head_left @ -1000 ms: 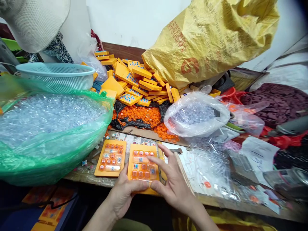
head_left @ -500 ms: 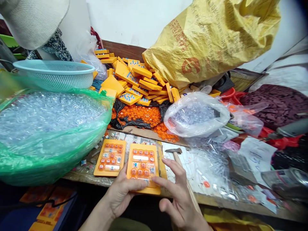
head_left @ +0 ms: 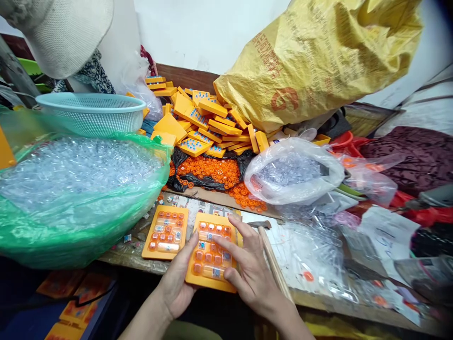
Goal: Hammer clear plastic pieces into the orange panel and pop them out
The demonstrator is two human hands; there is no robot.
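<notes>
Well to the left of the left hand, a green bag [head_left: 85, 241] of thin, crinkled film bulges open, filled with small, glassy clear bits [head_left: 78, 160]; behind it stands a basket [head_left: 92, 113], round and pale blue, its plastic wall pierced with fine holes. Just beyond the left hand a flat, yellow-orange tray [head_left: 155, 255] lies on the bench [head_left: 307, 295], its molded face bearing round orange caps and clear rounded pieces. The left hand [head_left: 177, 278] grips the left edge of a matching panel [head_left: 205, 282], thumb along the rim; it sits between the two hands at the bench's near edge, with similar caps in rows. Far beyond the hands slopes a jumbled pile [head_left: 173, 127] of flat orange slabs, some dotted blue, and before it a black bag [head_left: 198, 180] of glossy film holds orange rings [head_left: 212, 167]. The right hand [head_left: 251, 269] is loosely spread, fingertips over the panel's face, grasping nothing. Just right of it lies a hammer [head_left: 272, 259] with a wooden handle. Farther right and beyond, a cloudy white bag [head_left: 258, 189] holds clear bits, below a creased, woven yellow sack [head_left: 311, 61].
</notes>
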